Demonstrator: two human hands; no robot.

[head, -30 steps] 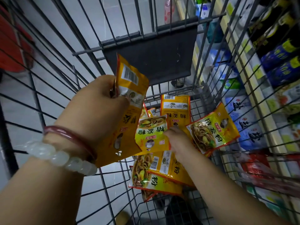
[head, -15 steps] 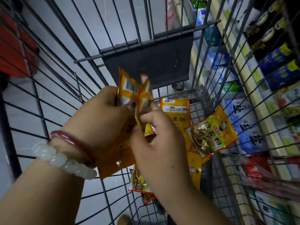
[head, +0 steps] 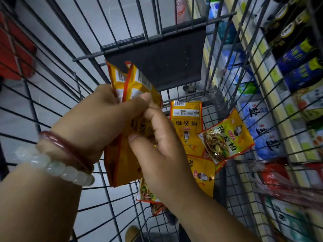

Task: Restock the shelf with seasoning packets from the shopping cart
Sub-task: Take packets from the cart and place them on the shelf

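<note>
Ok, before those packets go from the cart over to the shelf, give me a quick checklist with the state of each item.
1. Left hand grips the held packets: ok.
2. Right hand also on the bundle, fingers pinching its front: ok.
3. Held packets squared up: not ok, the top edges sit offset.
4. Count in the bundle: cannot tell, two tops show, the rest is hidden.
5. Loose packets left in the shopping cart: ok, several still lie on its floor.
6. Free slot on the shelf to the right: cannot tell, blurred behind the cart wires.
</note>
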